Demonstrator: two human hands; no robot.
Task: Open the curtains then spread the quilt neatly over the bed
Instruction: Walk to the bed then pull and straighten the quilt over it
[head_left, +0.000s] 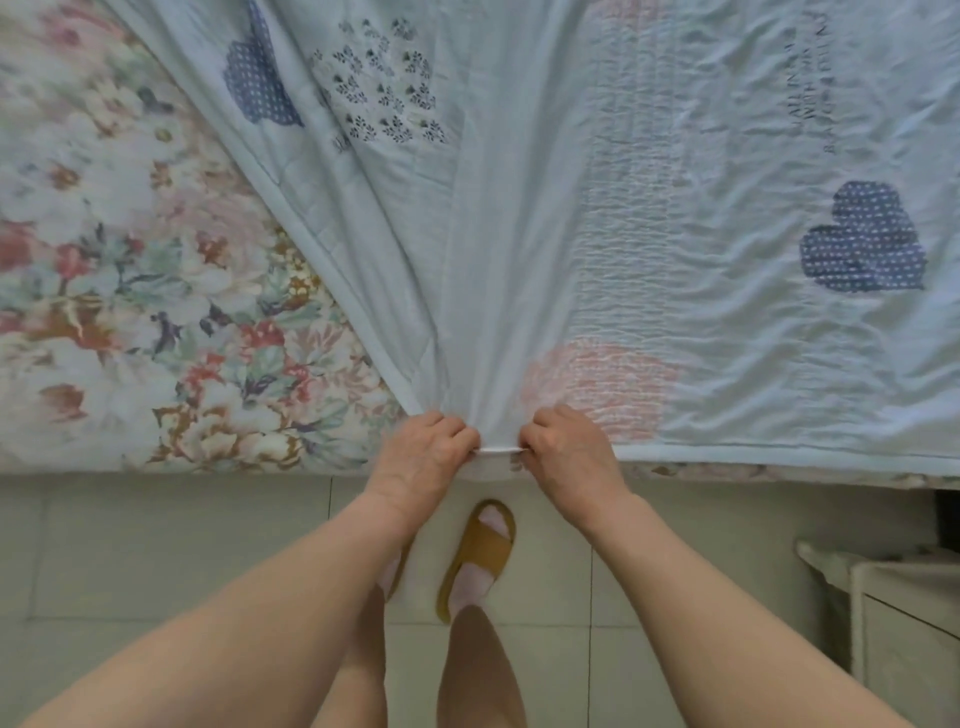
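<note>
A pale blue quilt (649, 218) with navy dotted hearts and a pink patch lies over the right and middle of the bed. Its left edge runs diagonally, leaving the floral bedsheet (119, 291) bare on the left. My left hand (423, 452) and my right hand (563, 452) pinch the quilt's near hem close together at the bed's front edge. The cloth between them is bunched into long folds that fan away from my hands. No curtains are in view.
Pale floor tiles (156, 566) lie below the bed's front edge. My feet in mustard slippers (478, 556) stand close to the bed. A white cabinet or bin (893, 623) stands at the lower right, next to the bed.
</note>
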